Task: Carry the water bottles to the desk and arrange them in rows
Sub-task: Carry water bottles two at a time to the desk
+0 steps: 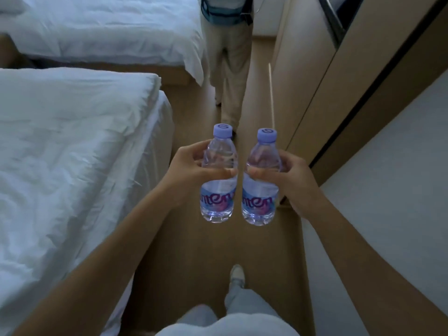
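Observation:
Two clear water bottles with lilac caps and blue-pink labels are held upright in front of me, side by side and a little apart. My left hand grips the left bottle round its upper body. My right hand grips the right bottle the same way. Both bottles hang in the air above a wooden floor. No desk is visible in this view.
A bed with white bedding fills the left side, and a second bed lies beyond it. Another person in beige trousers stands ahead in the narrow aisle. A wooden cabinet wall and a white wall run along the right.

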A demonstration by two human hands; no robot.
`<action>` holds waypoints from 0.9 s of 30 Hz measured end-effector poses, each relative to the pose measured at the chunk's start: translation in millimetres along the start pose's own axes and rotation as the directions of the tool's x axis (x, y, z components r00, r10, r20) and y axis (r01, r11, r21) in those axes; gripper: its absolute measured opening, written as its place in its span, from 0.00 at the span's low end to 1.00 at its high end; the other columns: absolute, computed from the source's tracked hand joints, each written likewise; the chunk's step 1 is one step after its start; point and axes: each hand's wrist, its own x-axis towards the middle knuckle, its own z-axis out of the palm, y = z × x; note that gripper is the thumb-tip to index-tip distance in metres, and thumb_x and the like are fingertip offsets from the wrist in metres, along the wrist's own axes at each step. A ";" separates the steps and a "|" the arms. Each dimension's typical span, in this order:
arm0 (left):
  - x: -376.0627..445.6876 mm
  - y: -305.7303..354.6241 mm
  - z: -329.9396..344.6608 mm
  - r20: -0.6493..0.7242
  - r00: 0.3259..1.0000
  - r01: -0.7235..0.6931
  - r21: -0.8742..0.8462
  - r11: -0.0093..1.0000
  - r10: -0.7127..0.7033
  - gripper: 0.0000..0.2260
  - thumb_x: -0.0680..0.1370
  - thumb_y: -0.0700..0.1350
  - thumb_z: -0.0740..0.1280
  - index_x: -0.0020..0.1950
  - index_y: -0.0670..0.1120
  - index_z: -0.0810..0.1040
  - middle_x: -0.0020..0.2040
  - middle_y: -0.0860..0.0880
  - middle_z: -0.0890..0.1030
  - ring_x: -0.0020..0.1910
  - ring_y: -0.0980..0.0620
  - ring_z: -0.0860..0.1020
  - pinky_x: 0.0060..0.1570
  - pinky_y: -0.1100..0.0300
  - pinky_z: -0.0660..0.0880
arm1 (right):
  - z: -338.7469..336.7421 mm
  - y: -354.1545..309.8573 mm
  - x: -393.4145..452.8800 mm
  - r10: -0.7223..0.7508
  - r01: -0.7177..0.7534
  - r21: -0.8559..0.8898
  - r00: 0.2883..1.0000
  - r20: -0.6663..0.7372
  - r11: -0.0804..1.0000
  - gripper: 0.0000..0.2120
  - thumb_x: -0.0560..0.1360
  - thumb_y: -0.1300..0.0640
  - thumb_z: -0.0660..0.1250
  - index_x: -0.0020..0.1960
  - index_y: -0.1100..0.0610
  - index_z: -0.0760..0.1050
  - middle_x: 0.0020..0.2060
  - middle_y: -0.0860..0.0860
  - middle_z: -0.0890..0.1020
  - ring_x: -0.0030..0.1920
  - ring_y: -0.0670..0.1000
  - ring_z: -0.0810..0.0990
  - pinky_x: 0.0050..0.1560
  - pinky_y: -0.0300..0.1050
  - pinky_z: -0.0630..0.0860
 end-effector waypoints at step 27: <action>682.4 -9.0 -190.7 0.084 0.993 0.083 0.025 0.996 -0.085 0.17 0.67 0.37 0.80 0.53 0.46 0.83 0.47 0.45 0.86 0.45 0.49 0.85 0.44 0.61 0.79 | -53.9 -70.1 697.8 0.039 -0.034 0.069 0.997 -0.067 0.997 0.17 0.65 0.62 0.81 0.53 0.60 0.82 0.45 0.53 0.87 0.44 0.49 0.86 0.42 0.38 0.79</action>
